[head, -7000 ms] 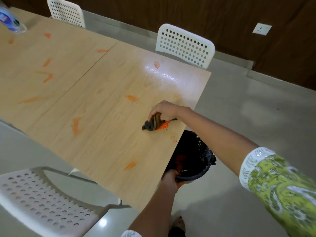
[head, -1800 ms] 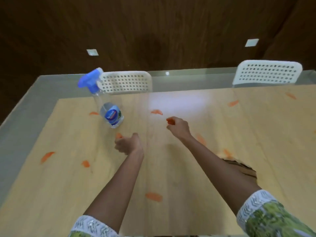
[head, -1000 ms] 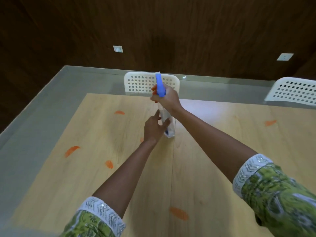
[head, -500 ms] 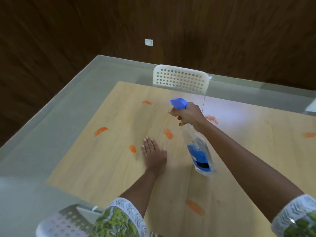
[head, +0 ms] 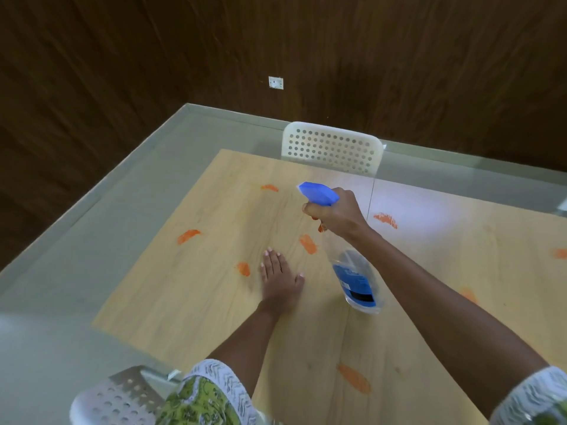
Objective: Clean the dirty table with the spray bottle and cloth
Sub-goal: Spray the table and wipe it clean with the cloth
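My right hand (head: 339,216) grips the neck of a clear spray bottle (head: 356,276) with a blue trigger head and blue label. The bottle is tilted in the air above the light wooden table (head: 214,302), and its nozzle points to the far left. My left hand (head: 279,279) rests flat on the table with straight fingers, just left of the bottle. Several orange smears mark the tabletop, among them one (head: 307,243) between my hands and one (head: 244,268) beside my left fingers. No cloth is in view.
A white perforated chair (head: 333,147) stands at the table's far edge and another white chair (head: 119,400) at the near left corner. Grey floor lies to the left, and dark wood walls stand behind. More orange smears (head: 352,378) dot the near right of the table.
Since half a second ago almost nothing has moved. A second ago both hands were at the upright bottle; my right hand has since lifted and tilted it, and my left hand went flat on the table.
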